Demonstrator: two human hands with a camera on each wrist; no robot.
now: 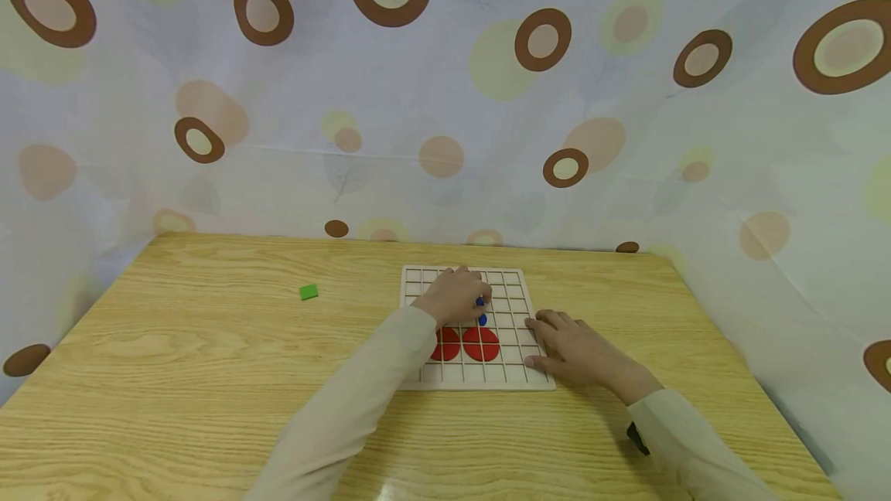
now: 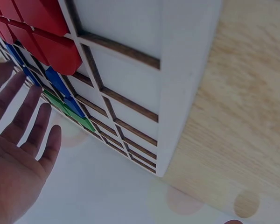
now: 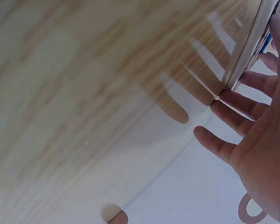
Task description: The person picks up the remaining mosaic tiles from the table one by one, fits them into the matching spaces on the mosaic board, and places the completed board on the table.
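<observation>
A pale board (image 1: 511, 377) with a raised square grid lies on the table. My left hand (image 1: 455, 296) reaches over its upper middle, palm down. In the left wrist view the fingers (image 2: 23, 109) extend loosely beside blue pieces (image 2: 58, 81) and green pieces (image 2: 70, 109); whether they touch them I cannot tell. Red pieces (image 1: 481, 344) form round shapes in the cells nearer me, partly behind the left sleeve. At the board's right edge rests my right hand (image 1: 574, 346). Its spread fingers (image 3: 240, 116) touch the rim in the right wrist view.
A small green square (image 1: 308, 292) lies on the wooden table (image 1: 209, 377), left of the board. Patterned cloth (image 1: 445, 99) hangs behind the table and along its sides. Something small and black (image 1: 637, 439) shows beneath the right sleeve.
</observation>
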